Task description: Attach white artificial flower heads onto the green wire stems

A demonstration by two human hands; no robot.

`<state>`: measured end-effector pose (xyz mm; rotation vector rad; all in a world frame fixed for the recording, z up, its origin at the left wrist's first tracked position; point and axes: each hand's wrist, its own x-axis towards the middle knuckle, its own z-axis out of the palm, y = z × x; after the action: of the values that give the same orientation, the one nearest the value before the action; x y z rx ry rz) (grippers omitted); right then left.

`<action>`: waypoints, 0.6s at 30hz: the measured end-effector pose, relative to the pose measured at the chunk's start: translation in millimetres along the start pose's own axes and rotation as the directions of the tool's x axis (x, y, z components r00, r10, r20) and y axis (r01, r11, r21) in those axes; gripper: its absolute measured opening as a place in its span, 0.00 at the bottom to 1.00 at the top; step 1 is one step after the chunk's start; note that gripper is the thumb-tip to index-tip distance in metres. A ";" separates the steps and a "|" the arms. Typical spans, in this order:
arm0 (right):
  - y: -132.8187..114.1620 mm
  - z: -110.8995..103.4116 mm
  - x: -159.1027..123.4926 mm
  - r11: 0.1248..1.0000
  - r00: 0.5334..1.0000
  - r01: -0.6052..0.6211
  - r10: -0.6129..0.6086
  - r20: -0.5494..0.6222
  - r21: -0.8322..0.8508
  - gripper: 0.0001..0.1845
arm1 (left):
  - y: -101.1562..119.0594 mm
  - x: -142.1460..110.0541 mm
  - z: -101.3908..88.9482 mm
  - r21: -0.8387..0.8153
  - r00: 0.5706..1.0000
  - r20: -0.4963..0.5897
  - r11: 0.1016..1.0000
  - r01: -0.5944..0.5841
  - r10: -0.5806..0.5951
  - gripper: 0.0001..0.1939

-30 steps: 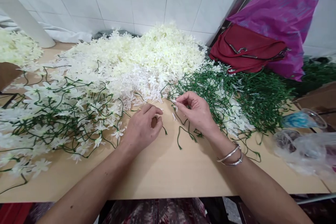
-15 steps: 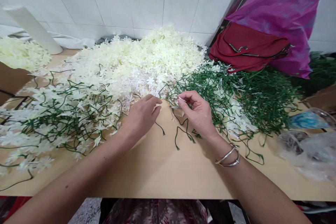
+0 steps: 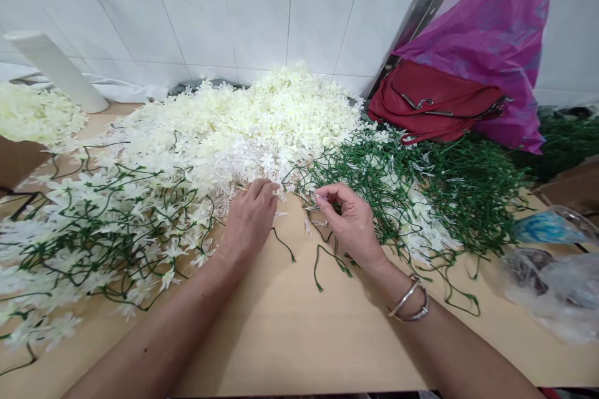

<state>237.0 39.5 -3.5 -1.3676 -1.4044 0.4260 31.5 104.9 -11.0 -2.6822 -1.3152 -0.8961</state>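
My left hand [image 3: 250, 215] is at the front edge of a heap of white artificial flowers [image 3: 276, 112], back up, fingers curled together. Whatever its fingertips hold is hidden, though a bit of white shows beside them. A hand's width to the right, my right hand [image 3: 350, 221] pinches a small white flower piece, perhaps a stamen, between thumb and forefinger. Close by lies a tangle of green plastic stems [image 3: 365, 165]. A loose green stem [image 3: 284, 244] and a small white forked piece [image 3: 307, 227] rest on the table between the hands.
White flowers on green stems [image 3: 107, 230] spread over the left side of the table [image 3: 290, 336]. At the back right are a red handbag [image 3: 435, 100] and a purple plastic bag [image 3: 505, 50]. A clear plastic bag [image 3: 561, 287] lies at right, a white roll [image 3: 56, 68] leans at back left.
The view has tilted up, so the scene sits lower. My left hand's fingers have drawn together and turned down at the flower heap. My right hand keeps its pinch.
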 end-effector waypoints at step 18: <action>3.2 3.2 0.0 1.000 1.000 -0.017 0.017 0.015 0.010 0.04 | -7.8 39.5 -6.1 -0.115 0.979 -0.086 0.978 0.172 -0.182 0.15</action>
<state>235.8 41.6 -7.3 -1.3715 -1.4016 0.4543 41.7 136.7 12.2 -2.5908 -1.5464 -1.1299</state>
